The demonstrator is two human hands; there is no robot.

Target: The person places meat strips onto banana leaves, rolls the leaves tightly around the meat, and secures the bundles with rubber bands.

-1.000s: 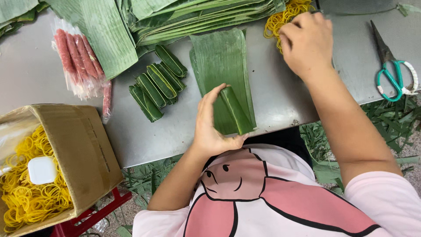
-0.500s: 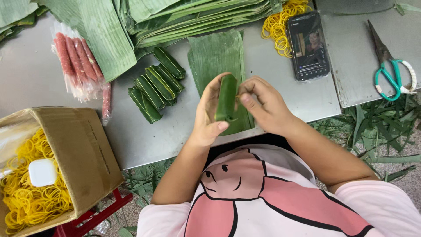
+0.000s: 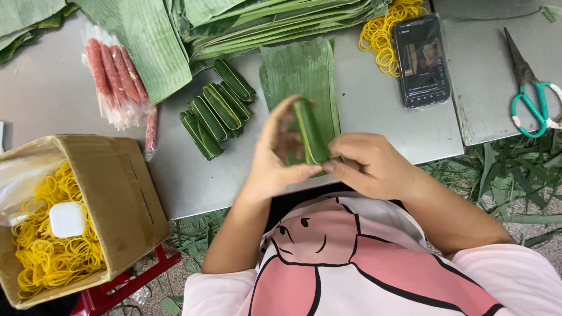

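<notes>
— Holding what?
— Gripped in both: left hand (image 3: pixel 275 158) cupped behind a green leaf roll (image 3: pixel 311 136), right hand (image 3: pixel 369 164) pinching its lower end. Roll upright, raised above the table edge (image 3: pixel 234 193).
— Underneath?
— Flat leaf piece (image 3: pixel 301 70), just behind the roll.
— Further out?
— Finished rolls (image 3: pixel 216 108) to the left, sausages (image 3: pixel 114 79) beyond. Phone (image 3: pixel 422 61) and yellow bands (image 3: pixel 383 35) to the right, scissors (image 3: pixel 533 96) further off. Box (image 3: pixel 76 216) of bands at lower left.
</notes>
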